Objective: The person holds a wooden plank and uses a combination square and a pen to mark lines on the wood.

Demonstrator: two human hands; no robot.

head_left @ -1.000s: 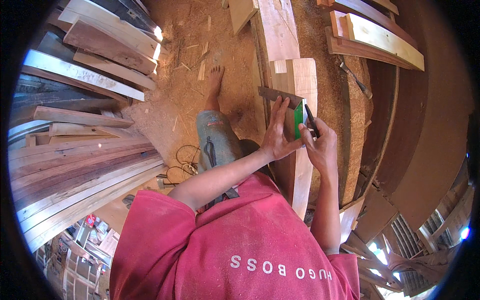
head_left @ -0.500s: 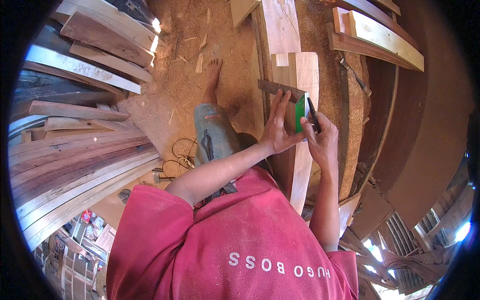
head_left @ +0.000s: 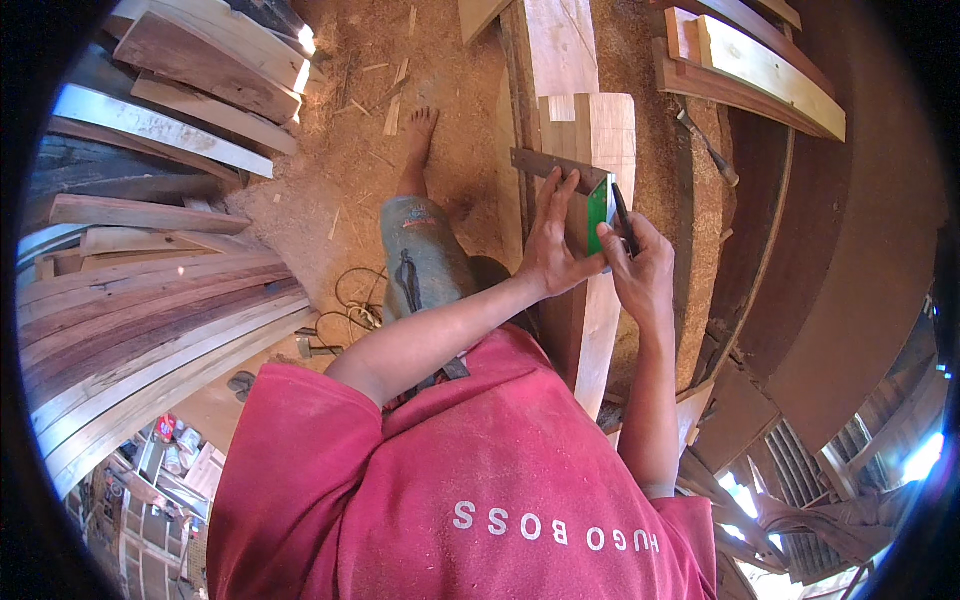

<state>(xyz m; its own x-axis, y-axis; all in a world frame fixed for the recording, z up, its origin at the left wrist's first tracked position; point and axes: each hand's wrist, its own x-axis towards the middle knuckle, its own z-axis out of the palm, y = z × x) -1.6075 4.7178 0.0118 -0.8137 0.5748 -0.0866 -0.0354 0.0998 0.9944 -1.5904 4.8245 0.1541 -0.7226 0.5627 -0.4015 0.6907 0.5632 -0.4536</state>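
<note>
A try square (head_left: 597, 215) with a green stock and a dark metal blade lies across a pale wooden board (head_left: 613, 125). My left hand (head_left: 550, 255) holds it there, two fingers stretched onto the blade and the thumb reaching towards the stock. In my right hand (head_left: 645, 268) a black pen (head_left: 623, 212) is pinched, tilted up beside the stock at the board's right side. My right fingertips sit close to the lower end of the stock; whether they touch it I cannot tell. The pen's tip is too small to make out.
Stacked planks (head_left: 150, 320) line the left side. A hammer-like tool with a handle (head_left: 708, 150) lies right of the board. Further right are more boards (head_left: 770, 70) and large brown sheets (head_left: 850, 300). Cord (head_left: 355, 300) lies on the sawdust-covered floor (head_left: 330, 170) near my leg.
The view has shifted slightly. Both hands keep nearly the same place on the board, with the try square and pen held much as before.
</note>
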